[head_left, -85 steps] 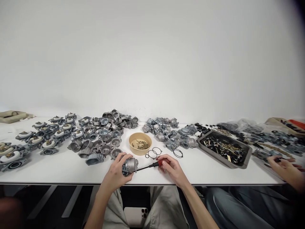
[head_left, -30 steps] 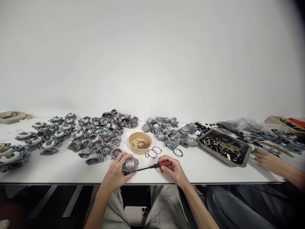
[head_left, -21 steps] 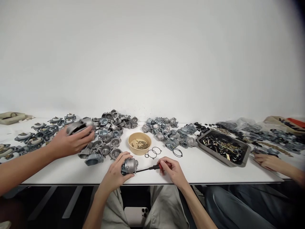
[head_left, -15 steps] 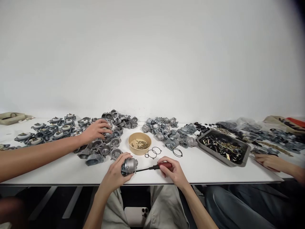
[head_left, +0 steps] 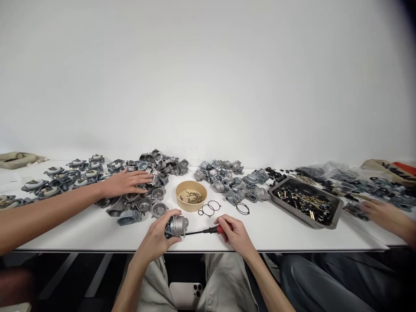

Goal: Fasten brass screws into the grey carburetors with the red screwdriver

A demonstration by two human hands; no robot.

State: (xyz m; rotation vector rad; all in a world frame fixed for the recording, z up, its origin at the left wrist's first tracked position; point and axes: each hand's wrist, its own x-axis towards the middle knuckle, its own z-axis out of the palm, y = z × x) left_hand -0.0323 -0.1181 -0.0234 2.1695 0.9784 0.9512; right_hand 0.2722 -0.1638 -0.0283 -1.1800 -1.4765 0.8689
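My left hand [head_left: 159,234] is wrapped round a grey metal carburetor [head_left: 178,225], holding it on its side at the table's front edge. My right hand [head_left: 235,234] grips a screwdriver [head_left: 209,230] by its red and black handle. The shaft points left, and its tip meets the lower right side of the carburetor; the exact contact is too small to make out. Just behind lie several black rubber rings [head_left: 208,210] and a round tan bowl [head_left: 191,190] with small brass-coloured screws in it.
A co-worker's hand [head_left: 128,181] reaches over a pile of metal bowls [head_left: 159,162] at left. Carburetor parts with white floats [head_left: 34,185] lie farther left. Carburetor bodies [head_left: 224,169] are heaped behind. A metal tray [head_left: 331,221] of small parts stands right, near another person's hand [head_left: 386,216].
My right hand has turned around the screwdriver handle, while the carburetor stays in place. The left co-worker's fingers have spread over the pile; the right person's hand has moved slightly up.
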